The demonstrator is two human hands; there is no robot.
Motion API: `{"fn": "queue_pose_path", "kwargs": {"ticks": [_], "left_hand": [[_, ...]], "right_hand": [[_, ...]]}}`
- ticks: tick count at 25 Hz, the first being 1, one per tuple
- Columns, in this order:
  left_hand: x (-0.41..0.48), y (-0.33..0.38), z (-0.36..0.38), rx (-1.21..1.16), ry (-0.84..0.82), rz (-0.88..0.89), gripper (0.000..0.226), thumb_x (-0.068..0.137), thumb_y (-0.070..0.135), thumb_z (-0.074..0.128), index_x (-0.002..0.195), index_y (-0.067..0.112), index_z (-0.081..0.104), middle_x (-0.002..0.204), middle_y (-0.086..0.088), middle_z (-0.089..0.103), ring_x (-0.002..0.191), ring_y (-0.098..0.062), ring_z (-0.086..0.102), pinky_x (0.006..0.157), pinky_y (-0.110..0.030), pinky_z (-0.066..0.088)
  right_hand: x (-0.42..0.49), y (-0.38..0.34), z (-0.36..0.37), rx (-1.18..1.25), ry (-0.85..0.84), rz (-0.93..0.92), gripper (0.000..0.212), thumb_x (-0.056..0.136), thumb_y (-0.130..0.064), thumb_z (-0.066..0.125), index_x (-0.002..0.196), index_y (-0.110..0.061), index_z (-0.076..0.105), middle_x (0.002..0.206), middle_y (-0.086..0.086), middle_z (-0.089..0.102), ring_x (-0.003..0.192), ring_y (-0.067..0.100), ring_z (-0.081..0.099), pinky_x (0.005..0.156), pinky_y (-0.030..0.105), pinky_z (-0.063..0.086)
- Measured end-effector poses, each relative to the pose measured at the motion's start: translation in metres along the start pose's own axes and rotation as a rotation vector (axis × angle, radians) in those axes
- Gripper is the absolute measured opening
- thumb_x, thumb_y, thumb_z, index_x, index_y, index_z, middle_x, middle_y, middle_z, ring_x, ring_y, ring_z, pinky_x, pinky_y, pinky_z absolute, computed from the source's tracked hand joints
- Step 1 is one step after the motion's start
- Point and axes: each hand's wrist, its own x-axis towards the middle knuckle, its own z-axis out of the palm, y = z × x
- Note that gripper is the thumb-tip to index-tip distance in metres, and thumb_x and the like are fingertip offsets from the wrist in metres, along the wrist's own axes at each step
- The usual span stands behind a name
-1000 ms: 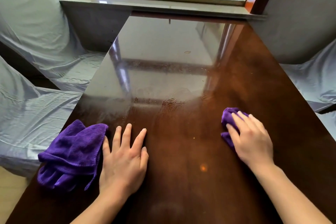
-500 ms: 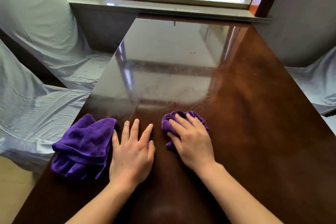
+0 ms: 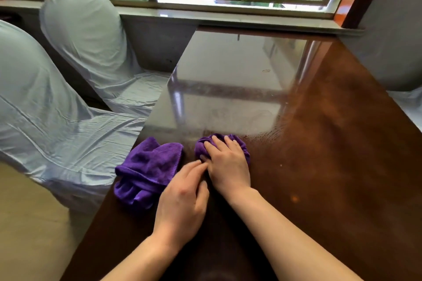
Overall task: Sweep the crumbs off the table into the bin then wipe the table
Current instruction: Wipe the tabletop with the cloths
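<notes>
My right hand [image 3: 228,163] presses a bunched purple cloth [image 3: 219,141] flat against the glossy dark wooden table [image 3: 319,143], near its left side. My left hand [image 3: 182,198] rests palm down on the table just behind and left of the right hand, fingers together and touching the right hand's thumb side; it holds nothing. A second purple cloth [image 3: 148,169] lies crumpled at the table's left edge, left of both hands. A small ring-shaped crumb [image 3: 266,70] lies farther up the table. No bin is in view.
Two chairs in pale grey covers [image 3: 86,52] [image 3: 45,121] stand along the table's left side. A third covered chair [image 3: 408,102] shows at the right. A window sill [image 3: 228,18] runs across the far end. Bare floor [image 3: 29,223] lies at the lower left.
My right hand has slid the cloth leftward across the table until it meets the left hand. The left hand's fingers have closed together. The view has shifted left.
</notes>
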Motion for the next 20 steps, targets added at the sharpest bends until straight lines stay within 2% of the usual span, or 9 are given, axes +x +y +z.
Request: {"fn": "queue_pose_path", "kwargs": {"ticks": [3, 6, 8, 10, 12, 16, 18, 20], "left_hand": [[-0.027, -0.017, -0.015, 0.058, -0.031, 0.036, 0.042, 0.086, 0.022, 0.055, 0.128, 0.021, 0.061, 0.134, 0.004, 0.06, 0.125, -0.007, 0.053, 0.106, -0.02, 0.038], [-0.033, -0.035, -0.022, 0.177, -0.006, 0.085, 0.041, 0.083, 0.021, 0.056, 0.124, 0.016, 0.065, 0.131, -0.003, 0.063, 0.124, -0.018, 0.057, 0.104, -0.028, 0.038], [-0.032, -0.042, -0.022, 0.273, -0.013, 0.104, 0.045, 0.084, 0.026, 0.05, 0.126, 0.016, 0.063, 0.134, -0.005, 0.06, 0.13, -0.022, 0.052, 0.103, -0.036, 0.039], [-0.03, -0.045, -0.021, 0.368, -0.039, 0.017, 0.052, 0.086, 0.036, 0.044, 0.135, 0.02, 0.054, 0.145, -0.005, 0.051, 0.138, -0.024, 0.041, 0.106, -0.043, 0.038], [-0.028, -0.043, -0.018, 0.444, -0.075, -0.091, 0.06, 0.087, 0.045, 0.038, 0.143, 0.024, 0.043, 0.154, -0.005, 0.038, 0.144, -0.026, 0.029, 0.111, -0.048, 0.032], [-0.023, -0.042, -0.014, 0.52, -0.135, -0.164, 0.068, 0.086, 0.05, 0.032, 0.147, 0.022, 0.035, 0.158, -0.008, 0.031, 0.148, -0.028, 0.019, 0.119, -0.051, 0.017], [-0.021, -0.042, -0.014, 0.54, -0.168, -0.177, 0.067, 0.086, 0.05, 0.031, 0.146, 0.022, 0.037, 0.158, -0.009, 0.031, 0.148, -0.028, 0.017, 0.121, -0.05, 0.014], [-0.024, -0.04, -0.017, 0.523, -0.131, -0.146, 0.059, 0.087, 0.045, 0.037, 0.139, 0.02, 0.048, 0.152, -0.011, 0.04, 0.145, -0.03, 0.026, 0.119, -0.051, 0.02]], "right_hand": [[0.034, -0.025, 0.015, -0.011, 0.031, 0.006, 0.038, 0.099, -0.039, 0.045, 0.129, -0.019, 0.058, 0.15, 0.008, 0.049, 0.14, 0.035, 0.038, 0.12, 0.045, 0.018], [0.061, -0.038, 0.021, -0.014, 0.069, 0.029, 0.034, 0.1, -0.036, 0.044, 0.124, -0.019, 0.061, 0.144, 0.008, 0.054, 0.136, 0.034, 0.041, 0.12, 0.045, 0.019], [0.065, -0.042, 0.023, -0.018, 0.094, 0.026, 0.033, 0.099, -0.036, 0.046, 0.122, -0.019, 0.062, 0.142, 0.008, 0.056, 0.135, 0.034, 0.043, 0.119, 0.045, 0.02], [0.06, -0.042, 0.023, 0.019, 0.094, 0.005, 0.034, 0.097, -0.035, 0.049, 0.125, -0.019, 0.062, 0.145, 0.009, 0.054, 0.137, 0.035, 0.043, 0.119, 0.045, 0.022], [0.046, -0.039, 0.019, 0.053, 0.089, -0.012, 0.037, 0.094, -0.033, 0.054, 0.128, -0.02, 0.063, 0.147, 0.009, 0.052, 0.136, 0.036, 0.045, 0.118, 0.045, 0.025], [0.005, -0.045, 0.015, 0.066, 0.15, -0.098, 0.035, 0.086, -0.029, 0.066, 0.119, -0.017, 0.07, 0.133, 0.011, 0.065, 0.121, 0.039, 0.06, 0.107, 0.049, 0.044], [-0.007, -0.042, 0.013, 0.037, 0.121, -0.14, 0.037, 0.087, -0.03, 0.067, 0.122, -0.017, 0.069, 0.134, 0.011, 0.064, 0.123, 0.038, 0.059, 0.108, 0.048, 0.044], [-0.003, -0.039, -0.003, 0.043, -0.013, -0.119, 0.041, 0.089, -0.037, 0.064, 0.127, -0.022, 0.065, 0.142, 0.008, 0.057, 0.129, 0.035, 0.051, 0.114, 0.043, 0.035]]}}
